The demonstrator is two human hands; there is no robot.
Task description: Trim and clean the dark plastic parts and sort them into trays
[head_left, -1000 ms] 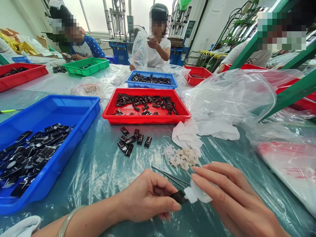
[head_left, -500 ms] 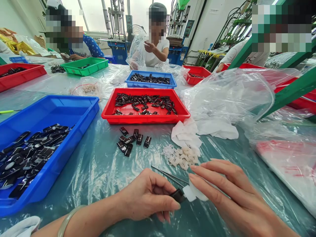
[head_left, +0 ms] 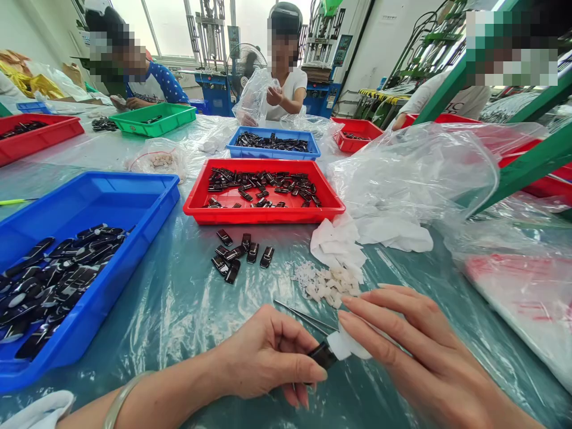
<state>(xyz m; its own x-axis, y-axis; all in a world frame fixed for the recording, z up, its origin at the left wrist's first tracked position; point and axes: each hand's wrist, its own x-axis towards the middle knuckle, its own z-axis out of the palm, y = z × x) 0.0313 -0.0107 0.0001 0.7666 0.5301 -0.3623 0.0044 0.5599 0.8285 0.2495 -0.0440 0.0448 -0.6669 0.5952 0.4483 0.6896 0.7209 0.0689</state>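
Note:
Low in the head view, my left hand point(head_left: 272, 357) pinches a small glossy black plastic piece point(head_left: 323, 356) between thumb and fingers. My right hand point(head_left: 415, 345) holds a folded white cloth point(head_left: 343, 344) against the far end of that piece. Metal tweezers point(head_left: 304, 314) stick out from under the right fingers, tips pointing up and left; their rear end is hidden by the hand. Beyond the hands lies a pile of small whitish translucent pieces point(head_left: 328, 283). Several similar black pieces point(head_left: 232, 253) lie loose on the table to its left.
A blue tray point(head_left: 147, 193) of black parts stands at left. Ahead is a red tray point(head_left: 263, 215) of black pieces, with another blue tray point(head_left: 273, 154) behind. Crumpled white cloth point(head_left: 337, 241) and clear plastic bags point(head_left: 411, 173) lie right. A green post point(head_left: 527, 167) slants there. Co-workers sit across.
My right hand, with the cloth and tweezers, has shifted slightly left over the black piece. My left hand is nearly still. Across the table, a co-worker's hands and plastic bag have moved a little.

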